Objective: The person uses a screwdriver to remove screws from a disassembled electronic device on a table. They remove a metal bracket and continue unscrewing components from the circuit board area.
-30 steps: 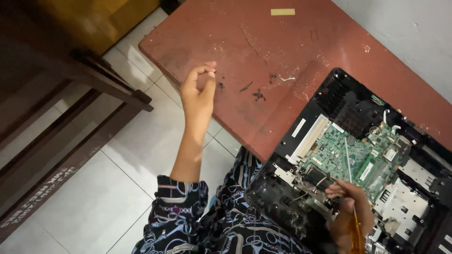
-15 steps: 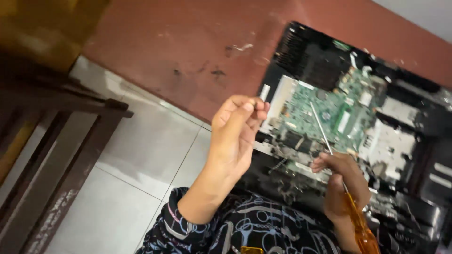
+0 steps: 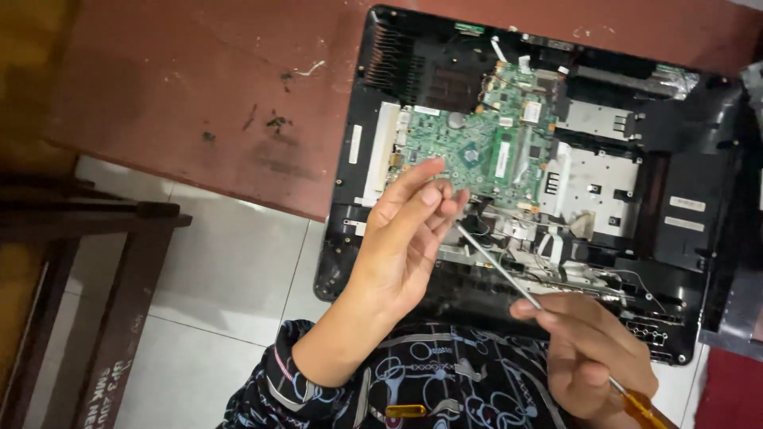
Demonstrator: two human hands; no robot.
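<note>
Right hand [image 3: 592, 357] wraps its grip around the long steel orange-handled screwdriver [image 3: 509, 274], whose tip meets the left hand's [image 3: 405, 238] pressed-together fingertips above the opened black laptop chassis [image 3: 683, 238] with green circuit board [image 3: 477, 151], on the reddish-brown surface [image 3: 183, 87].

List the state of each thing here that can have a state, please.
Laptop: opened up, cover off, green board exposed.
Green board: uncovered, seated in the case.
Screwdriver: held, tip at the left fingers.
Left hand: fingers pinched at the tip.
Right hand: closed on the screwdriver.
</note>
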